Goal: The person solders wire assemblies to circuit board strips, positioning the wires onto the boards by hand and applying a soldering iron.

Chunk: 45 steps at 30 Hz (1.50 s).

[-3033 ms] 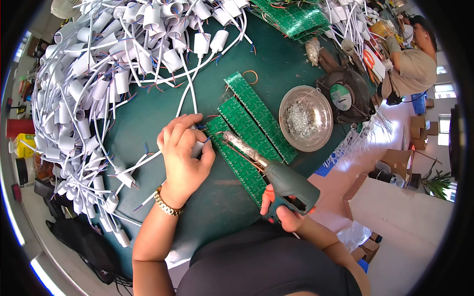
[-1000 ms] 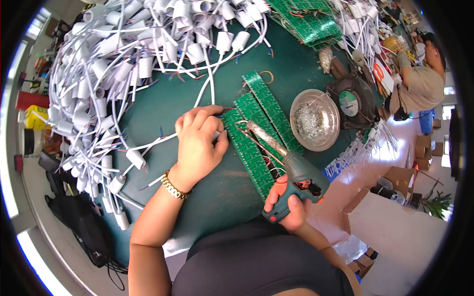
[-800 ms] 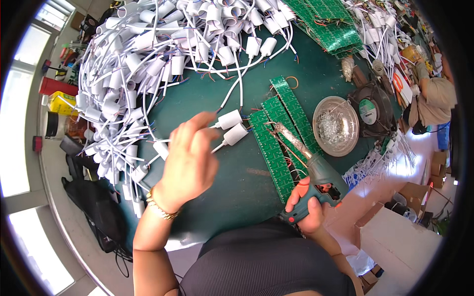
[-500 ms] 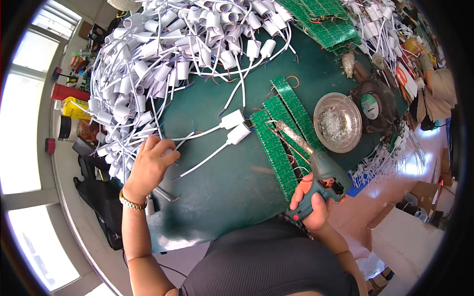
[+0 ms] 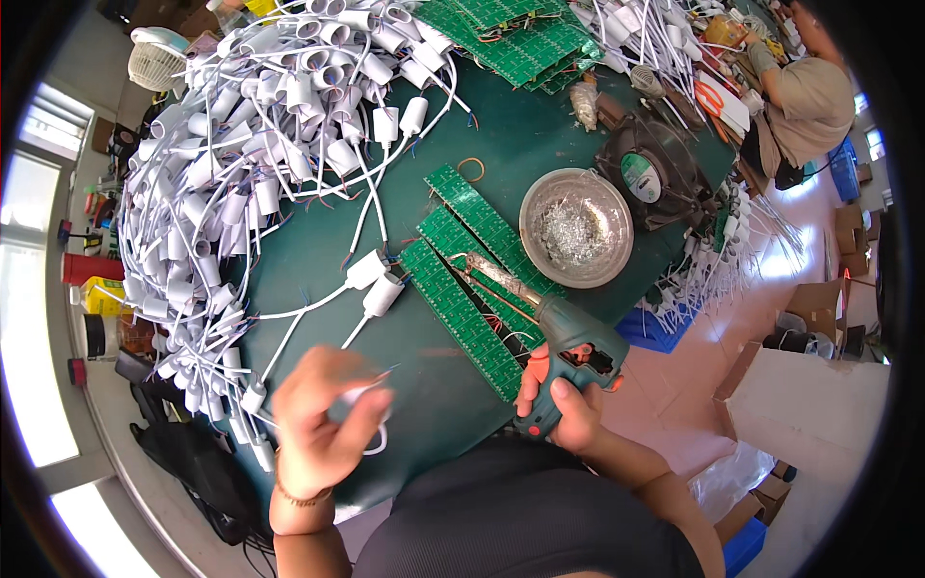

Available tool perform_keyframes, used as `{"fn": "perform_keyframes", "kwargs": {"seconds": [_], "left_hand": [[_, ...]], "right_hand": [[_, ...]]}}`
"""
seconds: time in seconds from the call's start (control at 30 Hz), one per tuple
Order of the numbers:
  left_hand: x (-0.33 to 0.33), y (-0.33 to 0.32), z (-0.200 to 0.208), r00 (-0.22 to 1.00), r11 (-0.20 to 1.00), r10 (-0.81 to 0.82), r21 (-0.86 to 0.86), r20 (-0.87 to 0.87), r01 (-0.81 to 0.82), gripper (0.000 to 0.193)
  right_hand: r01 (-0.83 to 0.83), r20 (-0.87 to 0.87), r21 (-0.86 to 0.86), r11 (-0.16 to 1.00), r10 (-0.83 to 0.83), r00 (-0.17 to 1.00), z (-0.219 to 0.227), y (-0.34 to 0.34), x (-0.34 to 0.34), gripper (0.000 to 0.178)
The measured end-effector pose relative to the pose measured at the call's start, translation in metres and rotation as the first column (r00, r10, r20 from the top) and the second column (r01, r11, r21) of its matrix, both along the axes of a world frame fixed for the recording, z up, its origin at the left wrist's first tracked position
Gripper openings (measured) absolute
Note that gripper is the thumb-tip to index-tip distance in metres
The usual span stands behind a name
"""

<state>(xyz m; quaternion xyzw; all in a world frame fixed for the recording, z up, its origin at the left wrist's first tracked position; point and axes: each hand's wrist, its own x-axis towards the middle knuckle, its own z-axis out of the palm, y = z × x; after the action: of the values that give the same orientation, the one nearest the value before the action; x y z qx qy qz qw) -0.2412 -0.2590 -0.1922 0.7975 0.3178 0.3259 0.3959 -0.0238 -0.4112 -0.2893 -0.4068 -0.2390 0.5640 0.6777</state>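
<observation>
My right hand (image 5: 568, 400) grips a green soldering gun (image 5: 578, 337) with orange parts. Its long metal tip points up and left over the green circuit board strips (image 5: 462, 308). Smeared by motion, my left hand (image 5: 328, 414) is raised above the near left of the table. A white cable (image 5: 382, 441) runs from its fingers, with a thin wire end by the thumb. Two white lamp holders (image 5: 383, 294) with cables lie against the left board strip, their wires at its edge.
A big heap of white lamp holders (image 5: 231, 202) with cables covers the left and back. Green boards (image 5: 511, 48) are stacked at the back. Right of the strips stand a metal bowl (image 5: 528, 226) of solder bits and a black fan (image 5: 665, 173). Another person (image 5: 805, 106) sits at far right.
My left hand has come away from the heap, toward me and right, with a cable in it. The head view has shifted right. My right hand still holds the soldering gun.
</observation>
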Motion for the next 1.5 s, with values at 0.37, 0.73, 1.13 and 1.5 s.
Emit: {"fn": "perform_keyframes", "kwargs": {"seconds": [0.37,0.73,1.13,1.5], "left_hand": [[0.050,0.036,-0.095,0.929,0.865,0.281,0.482,-0.240,-0.138,0.018],[0.060,0.040,-0.103,0.914,0.887,0.362,0.370,-0.185,-0.276,0.013],[0.059,0.043,-0.103,0.921,0.881,0.356,0.386,-0.161,-0.273,0.016],[0.058,0.042,-0.102,0.916,0.886,0.363,0.366,-0.169,-0.284,0.017]], "right_hand": [[-0.130,0.155,-0.050,0.990,0.136,0.978,-0.003,-0.006,0.007,0.046],[-0.225,0.364,-0.010,0.974,0.213,0.907,-0.013,-0.009,0.010,0.045],[-0.214,0.788,-0.162,0.963,0.257,0.559,-0.007,-0.007,0.007,0.024],[-0.196,0.822,-0.152,0.969,0.234,0.519,0.000,-0.005,0.006,0.027]]}}
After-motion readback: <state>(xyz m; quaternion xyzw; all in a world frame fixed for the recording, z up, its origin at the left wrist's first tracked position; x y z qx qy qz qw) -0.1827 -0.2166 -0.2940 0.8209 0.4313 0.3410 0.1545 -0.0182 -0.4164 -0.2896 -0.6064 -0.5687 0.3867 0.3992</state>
